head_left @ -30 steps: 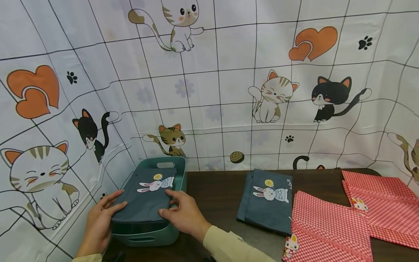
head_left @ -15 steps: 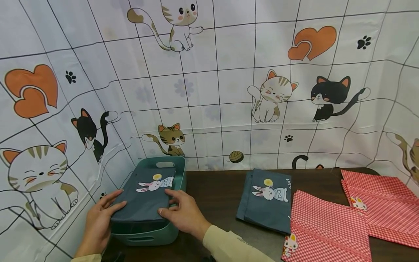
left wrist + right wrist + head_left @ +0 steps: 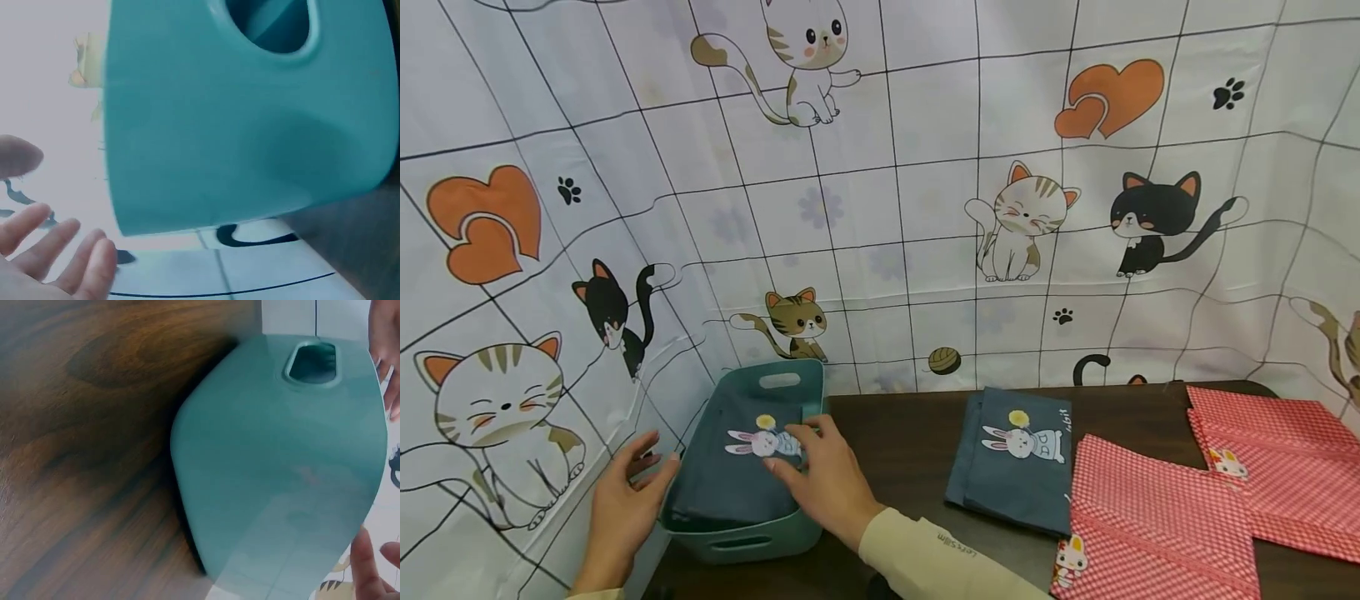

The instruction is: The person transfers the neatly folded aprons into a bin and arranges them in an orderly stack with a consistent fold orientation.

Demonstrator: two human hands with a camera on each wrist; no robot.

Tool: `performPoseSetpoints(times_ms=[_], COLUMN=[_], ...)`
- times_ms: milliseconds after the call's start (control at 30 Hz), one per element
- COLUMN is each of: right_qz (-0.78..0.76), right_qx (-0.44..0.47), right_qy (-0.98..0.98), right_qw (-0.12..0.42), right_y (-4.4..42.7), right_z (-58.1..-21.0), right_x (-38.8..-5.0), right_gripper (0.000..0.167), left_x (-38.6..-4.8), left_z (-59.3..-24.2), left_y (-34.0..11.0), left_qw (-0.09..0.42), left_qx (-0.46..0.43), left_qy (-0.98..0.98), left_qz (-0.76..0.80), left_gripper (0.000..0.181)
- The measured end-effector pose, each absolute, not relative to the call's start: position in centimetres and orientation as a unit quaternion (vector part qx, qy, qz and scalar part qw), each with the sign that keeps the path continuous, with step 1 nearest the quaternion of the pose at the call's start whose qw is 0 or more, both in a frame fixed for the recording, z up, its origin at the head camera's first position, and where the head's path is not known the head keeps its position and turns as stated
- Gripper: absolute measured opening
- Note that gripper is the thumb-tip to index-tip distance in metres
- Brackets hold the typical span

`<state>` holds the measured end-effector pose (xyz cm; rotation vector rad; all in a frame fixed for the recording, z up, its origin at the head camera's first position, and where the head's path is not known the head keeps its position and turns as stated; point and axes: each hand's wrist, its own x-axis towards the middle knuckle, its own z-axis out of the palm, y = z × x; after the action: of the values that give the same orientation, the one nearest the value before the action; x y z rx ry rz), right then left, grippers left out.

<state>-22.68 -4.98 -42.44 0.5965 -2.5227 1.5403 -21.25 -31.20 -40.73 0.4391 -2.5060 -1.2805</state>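
A folded dark blue-green cloth [image 3: 737, 487] with a rabbit print lies inside the green plastic basket [image 3: 741, 546] at the left of the table. My left hand [image 3: 621, 508] is just outside the basket's left rim, fingers loosely bent and holding nothing; the left wrist view also has this hand [image 3: 56, 269] apart from the basket wall [image 3: 219, 137]. Over the right rim reaches my right hand [image 3: 835, 487], its fingertips above the cloth's right side and partly covering the print. Whether they touch the cloth I cannot tell. Fingertips [image 3: 364, 559] of that hand appear beside the basket's rim in the right wrist view.
Another folded blue-green cloth [image 3: 1018, 467] with a rabbit print lies mid-table. Two red gingham cloths [image 3: 1157, 517] [image 3: 1292, 467] lie to its right. A cat-print curtain [image 3: 910, 208] hangs behind and left of the dark wooden table [image 3: 895, 433].
The cloth has sunk down into the basket, below the rim. Both hands have let go of its edges; the left hand has drawn away to the left, the right one shifted slightly inward and up.
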Motion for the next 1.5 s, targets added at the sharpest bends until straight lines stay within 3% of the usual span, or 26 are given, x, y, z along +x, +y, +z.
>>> performPoseSetpoints(times_ms=[200, 400, 667, 867, 1000, 1233, 1333, 1500], right_qz=[0.521, 0.478, 0.342, 0.282, 0.262, 0.183, 0.158, 0.130], right_qx=[0.183, 0.189, 0.179, 0.139, 0.099, 0.078, 0.048, 0.001], right_qy=[-0.825, -0.846, -0.902, -0.924, -0.931, -0.935, -0.949, -0.977], right_qw=[0.121, 0.140, 0.193, 0.216, 0.232, 0.292, 0.269, 0.171], right_y=[-3.1, -0.4, 4.5, 9.1, 12.6, 18.7, 21.0, 23.2], right_z=[-43.2, -44.4, -46.1, -47.1, -47.5, -48.0, -48.3, -49.1], right_x=[-23.2, -22.8, -22.2, -22.0, -22.1, -22.6, -22.7, -22.6], right_gripper=[0.035, 0.025, 0.026, 0.029, 0.031, 0.038, 0.047, 0.066], left_x=[-20.8, -20.6, -20.6, -20.7, -20.6, -20.4, -20.4, -20.4], left_z=[-40.1, -40.2, -41.7, -43.0, -43.7, -44.5, -45.0, -45.3], left_y=[-28.8, -24.3, -19.4, -18.0, -17.9, -17.8, -17.8, -17.7], left_qw=[0.171, 0.225, 0.200, 0.149, 0.111, 0.156, 0.187, 0.206], left_qx=[0.107, -0.054, -0.199, -0.217, -0.211, -0.221, -0.230, -0.232], left_qy=[-0.888, -0.909, -0.925, -0.939, -0.948, -0.946, -0.942, -0.938], left_qz=[-0.414, -0.348, -0.253, -0.220, -0.210, -0.177, -0.159, -0.158], left_gripper=[0.050, 0.031, 0.037, 0.044, 0.039, 0.029, 0.028, 0.027])
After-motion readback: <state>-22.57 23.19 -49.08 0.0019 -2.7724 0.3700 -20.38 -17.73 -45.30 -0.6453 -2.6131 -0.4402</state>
